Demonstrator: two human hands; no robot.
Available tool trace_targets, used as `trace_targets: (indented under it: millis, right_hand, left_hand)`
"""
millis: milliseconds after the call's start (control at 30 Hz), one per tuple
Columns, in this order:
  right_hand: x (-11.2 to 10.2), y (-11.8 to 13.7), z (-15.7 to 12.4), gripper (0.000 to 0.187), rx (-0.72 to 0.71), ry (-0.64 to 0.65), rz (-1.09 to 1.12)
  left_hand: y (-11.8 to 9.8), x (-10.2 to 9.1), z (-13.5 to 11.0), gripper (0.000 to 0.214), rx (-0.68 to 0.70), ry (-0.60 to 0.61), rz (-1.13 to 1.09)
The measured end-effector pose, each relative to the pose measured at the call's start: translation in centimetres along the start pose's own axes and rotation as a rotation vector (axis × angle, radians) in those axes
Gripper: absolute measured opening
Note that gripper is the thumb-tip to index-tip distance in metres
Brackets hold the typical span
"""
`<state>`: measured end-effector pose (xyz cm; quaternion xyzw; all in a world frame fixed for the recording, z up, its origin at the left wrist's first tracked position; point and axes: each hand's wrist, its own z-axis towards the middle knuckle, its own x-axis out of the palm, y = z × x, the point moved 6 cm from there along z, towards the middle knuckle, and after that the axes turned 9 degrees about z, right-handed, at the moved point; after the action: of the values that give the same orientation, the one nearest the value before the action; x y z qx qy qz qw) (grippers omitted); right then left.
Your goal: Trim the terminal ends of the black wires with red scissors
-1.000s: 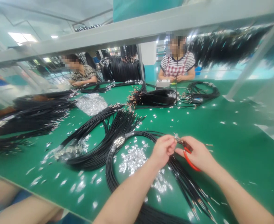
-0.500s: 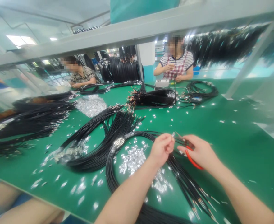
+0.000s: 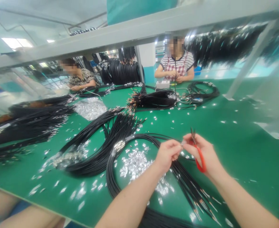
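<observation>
My left hand is closed in a pinch on the end of a thin black cable, most of it hidden by the fingers. A small silvery tip shows at the fingertips, where my right thumb and fingers meet it. Red-handled scissors rest in my right hand, their dark blades pointing up and slightly apart. Under both hands lies a coiled bundle of black cables, its stripped copper and silver ends fanned out at the lower right. Inside the coil is a heap of silver foil scraps.
More black cable bundles lie to the left on the green table, with foil scraps scattered about. A plastic bag of silver pieces sits behind them. Across the table two people work below a grey shelf beam. Metal posts stand at the right.
The scissors have swung from pointing at the cable end to pointing upward. My right thumb and fingers have closed in to the left fingertips. The far co-worker's hands have come together.
</observation>
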<state>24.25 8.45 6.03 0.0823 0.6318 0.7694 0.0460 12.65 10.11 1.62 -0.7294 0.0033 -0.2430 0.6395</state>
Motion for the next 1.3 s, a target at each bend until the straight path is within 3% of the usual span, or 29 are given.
trace_targets:
  millis: [133, 300, 367, 433, 567, 667, 867, 1300]
  right_hand:
    - [0.3, -0.1, 0.1, 0.021, 0.008, 0.056, 0.031]
    - [0.7, -0.7, 0.5, 0.023, -0.011, 0.203, 0.066]
    - [0.7, -1.2, 1.0, 0.026, -0.011, 0.258, 0.045]
    - [0.4, -1.7, 1.4, 0.027, -0.012, 0.271, 0.010]
    - [-0.7, -1.4, 1.7, 0.027, -0.014, 0.116, -0.052]
    - [-0.4, -0.4, 1.1, 0.027, -0.005, 0.089, -0.035]
    - [0.1, 0.6, 0.3, 0.022, -0.033, 0.069, -0.075]
    - [-0.7, -2.2, 2.0, 0.028, -0.004, 0.064, -0.196]
  left_hand:
    - [0.3, 0.0, 0.1, 0.028, -0.051, 0.068, -0.012]
    - [1.0, 0.8, -0.1, 0.030, -0.218, 0.409, -0.107]
    - [1.1, 1.1, -0.2, 0.027, -0.245, 0.455, -0.101]
    - [1.1, 1.1, -0.1, 0.024, -0.214, 0.395, -0.084]
    - [0.2, 0.1, 0.3, 0.023, -0.029, 0.067, -0.031]
    - [-0.1, -0.3, 0.1, 0.024, 0.038, -0.059, 0.020]
    - [0.2, -0.2, 0.0, 0.022, 0.059, -0.066, 0.047]
    - [-0.7, 0.3, 0.2, 0.024, 0.016, 0.090, -0.116]
